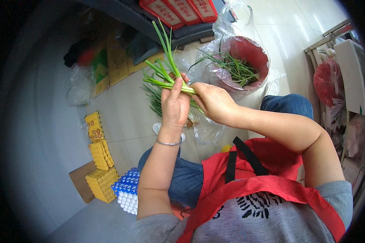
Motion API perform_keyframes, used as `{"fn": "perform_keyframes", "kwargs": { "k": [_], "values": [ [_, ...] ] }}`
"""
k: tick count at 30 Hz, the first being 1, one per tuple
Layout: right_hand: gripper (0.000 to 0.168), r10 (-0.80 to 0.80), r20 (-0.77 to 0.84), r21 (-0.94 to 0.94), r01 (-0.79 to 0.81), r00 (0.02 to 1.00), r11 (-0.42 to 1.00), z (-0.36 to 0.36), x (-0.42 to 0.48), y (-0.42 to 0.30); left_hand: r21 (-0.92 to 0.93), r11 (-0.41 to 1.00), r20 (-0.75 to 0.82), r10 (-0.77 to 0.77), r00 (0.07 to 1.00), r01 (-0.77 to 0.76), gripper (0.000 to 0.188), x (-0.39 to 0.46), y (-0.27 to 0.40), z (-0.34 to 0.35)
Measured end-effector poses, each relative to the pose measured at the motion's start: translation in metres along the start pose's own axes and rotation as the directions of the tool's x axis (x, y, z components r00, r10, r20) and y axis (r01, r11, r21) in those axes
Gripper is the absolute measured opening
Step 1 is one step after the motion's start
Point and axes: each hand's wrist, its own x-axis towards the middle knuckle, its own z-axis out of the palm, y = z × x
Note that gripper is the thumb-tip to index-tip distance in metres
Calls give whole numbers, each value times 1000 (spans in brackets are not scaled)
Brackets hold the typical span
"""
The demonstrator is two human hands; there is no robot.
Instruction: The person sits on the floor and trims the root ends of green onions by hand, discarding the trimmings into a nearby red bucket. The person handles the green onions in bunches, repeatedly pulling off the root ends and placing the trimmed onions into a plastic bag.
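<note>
A small bunch of green onions (166,73) lies across my left hand (177,101), whose thumb presses on the stalks. Their green leaves fan out toward the upper left. My right hand (214,101) pinches the pale lower ends just to the right, with the fingertips partly hidden. On the floor behind my left hand lies a larger bundle of green onions (153,98), partly covered by the hand. A red bucket (249,48) lined with clear plastic stands beyond my right hand, with loose green leaves (238,71) inside.
Crumpled clear plastic (208,130) lies on the tiled floor below my hands. Yellow egg trays (102,185), some brown eggs (95,133) and a stack of blue and white trays (127,189) line the left. A rack (328,39) with bagged goods stands at the right.
</note>
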Motion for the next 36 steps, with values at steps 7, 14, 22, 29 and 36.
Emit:
{"fn": "perform_keyframes", "kwargs": {
  "k": [7, 14, 22, 29, 36],
  "values": [
    [27, -100, -120, -36, 96, 988, 995, 1, 2, 2, 50, 996, 60, 64, 996, -68, 41, -1, 1, 6],
    [23, -30, 14, 157, 28, 999, 987, 10, 3, 8, 244, 961, 91, 111, 990, -130, 43, -13, 3, 13],
    [36, -471, 169, -83, 488, 866, 869, 1, -6, 19, 409, 912, 48, -49, 998, 25, 16, -23, 7, -2],
    [23, -228, -104, -185, 207, 968, 961, -83, 25, 42, 308, 948, 231, -160, 960, 83, 28, -39, 30, -27],
    [19, -486, -457, -277, 400, 745, 874, -128, 40, 34, 276, 930, 412, -342, 844, 243, 36, -47, 32, -44]
  ]
}}
